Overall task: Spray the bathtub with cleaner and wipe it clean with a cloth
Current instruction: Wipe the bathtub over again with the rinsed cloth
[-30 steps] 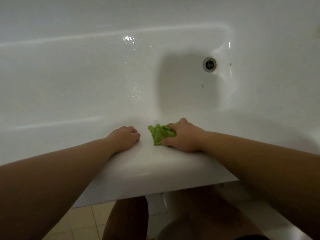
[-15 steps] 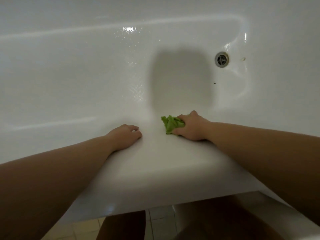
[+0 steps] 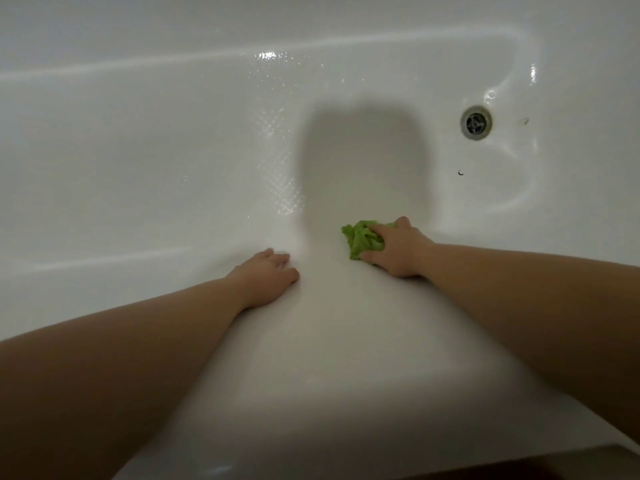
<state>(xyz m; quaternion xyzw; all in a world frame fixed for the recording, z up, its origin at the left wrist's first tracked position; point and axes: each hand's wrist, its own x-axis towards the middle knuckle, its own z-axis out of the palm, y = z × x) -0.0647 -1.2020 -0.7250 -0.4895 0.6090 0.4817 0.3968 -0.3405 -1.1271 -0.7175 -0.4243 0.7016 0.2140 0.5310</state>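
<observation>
Dim light; a dark floor strip point(image 3: 519, 465) shows at bottom right.

A bathtub point(image 3: 138, 161) fills nearly the whole frame, its near rim running across the lower centre. The left hand point(image 3: 266, 277) rests on that rim at centre, and the right hand point(image 3: 398, 249) lies just to its right and slightly higher, on a bunched cloth point(image 3: 360, 239) that sticks out to the hand's left. The drain point(image 3: 476, 122) sits in the tub floor at upper right, well apart from both hands.
</observation>
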